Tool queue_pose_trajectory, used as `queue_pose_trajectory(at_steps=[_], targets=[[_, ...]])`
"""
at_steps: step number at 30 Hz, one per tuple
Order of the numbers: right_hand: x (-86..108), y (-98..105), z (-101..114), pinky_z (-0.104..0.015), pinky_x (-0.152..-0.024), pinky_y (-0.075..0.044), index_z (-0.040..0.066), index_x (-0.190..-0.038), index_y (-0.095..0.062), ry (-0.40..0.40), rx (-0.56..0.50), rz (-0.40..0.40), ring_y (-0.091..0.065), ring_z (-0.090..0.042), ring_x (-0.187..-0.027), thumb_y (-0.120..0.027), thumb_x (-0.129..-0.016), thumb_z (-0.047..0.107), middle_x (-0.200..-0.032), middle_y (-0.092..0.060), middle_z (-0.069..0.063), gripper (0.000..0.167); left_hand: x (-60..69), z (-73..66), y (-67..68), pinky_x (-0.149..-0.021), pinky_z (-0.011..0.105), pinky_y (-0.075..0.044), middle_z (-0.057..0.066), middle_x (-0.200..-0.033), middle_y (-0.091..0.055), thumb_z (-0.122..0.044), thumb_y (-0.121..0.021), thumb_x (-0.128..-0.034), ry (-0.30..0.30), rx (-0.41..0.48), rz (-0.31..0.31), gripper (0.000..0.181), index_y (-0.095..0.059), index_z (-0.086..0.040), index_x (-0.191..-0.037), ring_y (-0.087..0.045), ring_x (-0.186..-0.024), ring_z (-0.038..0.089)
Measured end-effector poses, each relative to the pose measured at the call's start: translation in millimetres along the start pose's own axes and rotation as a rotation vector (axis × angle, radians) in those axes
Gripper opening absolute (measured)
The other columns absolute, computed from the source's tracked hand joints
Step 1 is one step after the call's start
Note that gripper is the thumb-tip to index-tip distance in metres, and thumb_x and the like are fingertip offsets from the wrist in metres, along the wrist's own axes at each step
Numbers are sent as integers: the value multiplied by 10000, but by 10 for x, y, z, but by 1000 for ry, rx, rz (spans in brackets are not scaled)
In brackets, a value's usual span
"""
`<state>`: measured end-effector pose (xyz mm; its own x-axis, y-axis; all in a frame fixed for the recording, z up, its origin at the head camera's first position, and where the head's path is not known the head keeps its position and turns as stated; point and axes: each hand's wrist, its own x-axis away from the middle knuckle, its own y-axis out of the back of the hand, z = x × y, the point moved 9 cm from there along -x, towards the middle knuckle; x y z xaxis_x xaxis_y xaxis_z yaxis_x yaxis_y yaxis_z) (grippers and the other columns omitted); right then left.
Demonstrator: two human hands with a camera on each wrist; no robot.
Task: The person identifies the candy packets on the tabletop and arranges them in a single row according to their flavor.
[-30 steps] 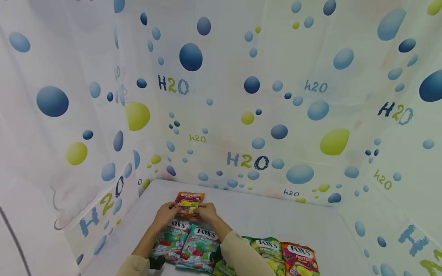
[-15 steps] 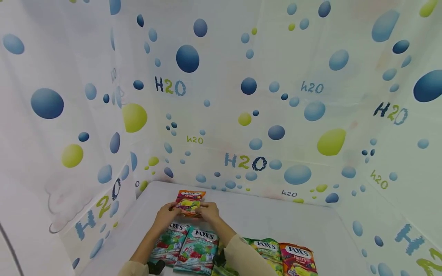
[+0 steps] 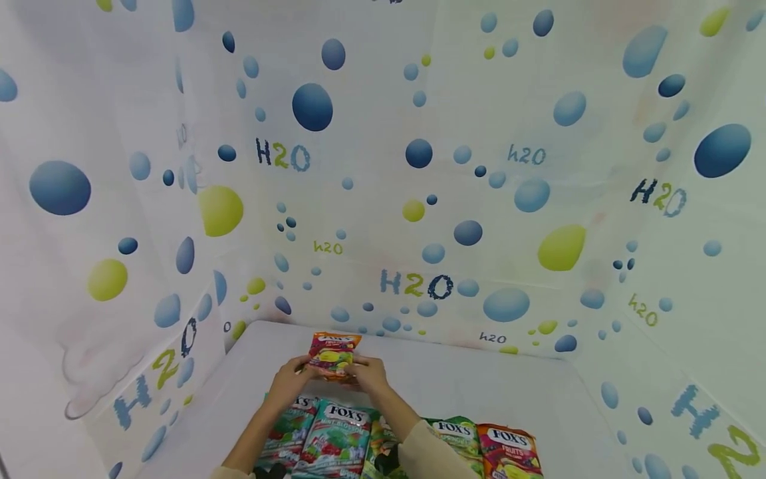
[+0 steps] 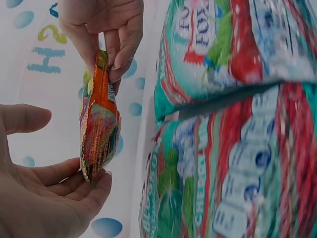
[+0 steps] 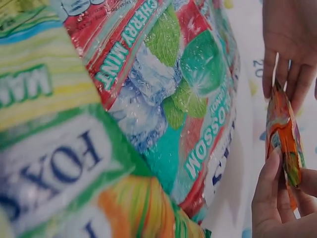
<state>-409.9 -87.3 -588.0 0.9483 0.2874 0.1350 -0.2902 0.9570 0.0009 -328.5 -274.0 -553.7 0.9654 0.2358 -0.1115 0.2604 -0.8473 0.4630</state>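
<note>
A small orange-red FOX'S Fruits candy bag is held between both hands beyond the row of bags. My right hand pinches one side of it between thumb and fingers, as the right wrist view also shows on the bag. My left hand has its fingers extended against the bag's other edge, the thumb standing apart from it. In the left wrist view the bag is seen edge-on. Two teal Mint Blossom bags lie nearest to the hands, partly behind the left forearm.
Green Spring Tea bags and another orange-red Fruits bag continue the row to the right; the right sleeve covers part of it. All lie on a white-covered table. A bubble-printed curtain encloses the back and sides.
The held bag and both hands have shifted slightly right and away from the Mint Blossom bags. The head view has turned a little, so the curtain's pattern slides left and down.
</note>
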Motion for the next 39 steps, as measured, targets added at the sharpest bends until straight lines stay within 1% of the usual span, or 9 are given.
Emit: queue_pose_trajectory(at_steps=[6,13,15,17,22,27,31,35,39], targets=[[53,172,70,-400,-740,-652,-11,-1375,-660,11,9,-22,-772,-252,-820,-732,-957,133,-1059,-769,-128,448,31,-150,-79,-1102,622,-447,322,-1467,-526,-289,-603,-1053,-35,13,-15,560,-524,96,-1452,-468,-1383,510],[123,366,108,-370,-704,-652,-35,-1363,-659,42,21,-29,-772,-237,-802,-722,-967,128,-1053,-775,-133,433,115,-290,-207,-1062,598,-494,313,-1467,-532,-316,-630,-1048,-69,40,21,591,-521,97,-1456,-479,-1375,507],[144,428,123,-371,-701,-652,-33,-1351,-669,49,16,-37,-773,-241,-799,-723,-962,122,-1047,-776,-140,422,123,-321,-253,-1052,596,-502,310,-1468,-531,-333,-634,-1046,-76,51,33,604,-520,92,-1459,-482,-1372,506],[159,487,140,-369,-697,-652,-32,-1340,-677,58,18,-44,-774,-243,-797,-724,-960,122,-1038,-778,-145,413,125,-338,-302,-1047,596,-505,305,-1476,-526,-350,-640,-1042,-68,76,44,616,-519,82,-1464,-479,-1375,505],[201,614,190,-374,-707,-652,-32,-1323,-688,81,21,-48,-773,-250,-803,-720,-961,119,-1035,-776,-149,394,120,-383,-419,-1043,561,-523,304,-1495,-505,-296,-654,-1039,-65,127,60,587,-517,82,-1466,-475,-1384,498],[245,724,231,-368,-718,-651,-15,-1310,-703,92,30,-39,-771,-237,-805,-709,-973,132,-1017,-781,-130,367,110,-453,-491,-1063,541,-515,298,-1493,-508,-235,-660,-1036,-104,139,61,540,-534,87,-1450,-490,-1379,481],[284,815,277,-401,-741,-652,-25,-1318,-694,105,41,-34,-772,-256,-809,-699,-984,126,-1010,-779,-140,367,124,-517,-551,-1069,543,-510,291,-1487,-518,-212,-665,-1033,-134,144,60,517,-546,81,-1442,-499,-1370,480],[348,913,316,-452,-773,-648,-41,-1333,-678,117,56,-41,-774,-290,-834,-698,-988,136,-1031,-775,-166,388,165,-587,-624,-1075,542,-505,270,-1485,-529,-197,-668,-1030,-142,144,58,498,-556,60,-1442,-498,-1374,471],[410,1004,344,-470,-783,-645,-47,-1349,-665,129,56,-47,-774,-304,-854,-708,-988,156,-1056,-771,-184,416,199,-653,-689,-1070,529,-512,261,-1492,-524,-189,-667,-1030,-139,157,76,496,-552,52,-1448,-494,-1378,466]])
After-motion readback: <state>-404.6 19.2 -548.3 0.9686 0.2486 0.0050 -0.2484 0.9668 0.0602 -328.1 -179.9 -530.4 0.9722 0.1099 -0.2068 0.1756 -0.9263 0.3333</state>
